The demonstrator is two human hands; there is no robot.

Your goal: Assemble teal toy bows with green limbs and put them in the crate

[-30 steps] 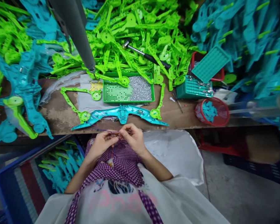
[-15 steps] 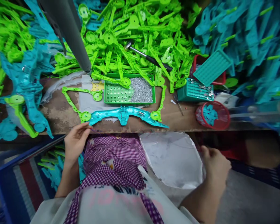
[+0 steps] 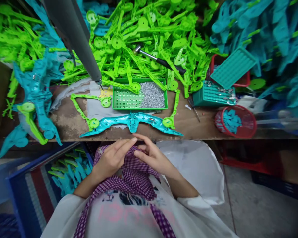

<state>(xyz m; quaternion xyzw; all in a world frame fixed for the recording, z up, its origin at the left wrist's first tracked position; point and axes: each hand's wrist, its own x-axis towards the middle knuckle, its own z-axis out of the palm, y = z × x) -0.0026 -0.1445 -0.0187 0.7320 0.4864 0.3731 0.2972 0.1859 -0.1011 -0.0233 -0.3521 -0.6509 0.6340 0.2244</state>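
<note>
My left hand (image 3: 115, 155) and my right hand (image 3: 152, 154) meet in front of the bench edge, above my lap. The left fingers are pressed together and point at the right hand; whatever they pinch is too small to make out. On the right hand the index finger and thumb stretch out apart, with nothing visible between them. Just beyond the fingertips lies a turquoise plastic toy bow body (image 3: 132, 122), flat on the bench. Lime-green arms, a left one (image 3: 79, 109) and a right one (image 3: 175, 107), are joined to its two ends.
A green basket (image 3: 167, 105) with small metal pins stands behind the bow. A powered screwdriver (image 3: 89, 62) hangs at left. A hammer (image 3: 151, 58) lies on heaped green parts (image 3: 144, 23). To the right are scissors (image 3: 195, 110), a turquoise basket (image 3: 197, 96) and a red basket (image 3: 249, 127).
My left hand has moved right from the bow's left end, and my right hand has come in from the far right. They now meet at the middle. The bow stays on the bench.
</note>
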